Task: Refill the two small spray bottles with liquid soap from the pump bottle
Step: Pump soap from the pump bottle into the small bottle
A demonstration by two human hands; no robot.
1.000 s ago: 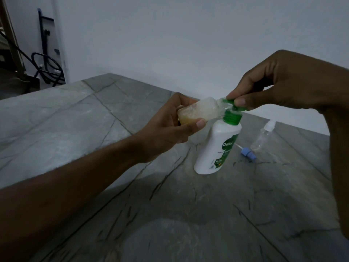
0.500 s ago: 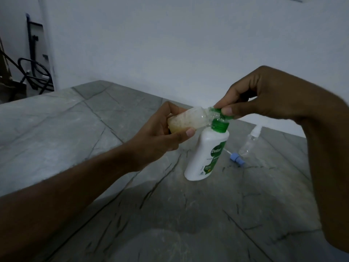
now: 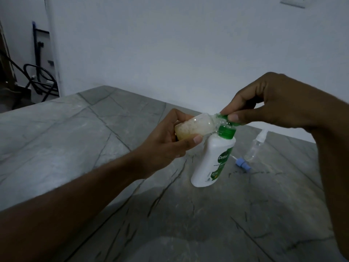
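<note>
A small clear plastic spray bottle [image 3: 192,127], part-filled with foamy yellowish liquid, is held on its side by the left hand [image 3: 166,146], fingers and thumb curled around it; its neck is met by the green pump head [image 3: 225,118], pinched by the right hand [image 3: 268,103]; the white rounded pump bottle [image 3: 213,159], marked "Dettol", is stood on the veined grey stone table [image 3: 75,140]; a second clear spray bottle [image 3: 255,146] and a blue cap [image 3: 242,163] are seen just right.

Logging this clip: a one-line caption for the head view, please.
Left hand holds a small spray bottle sideways at the pump bottle's green nozzle, pressed by the right hand.
</note>
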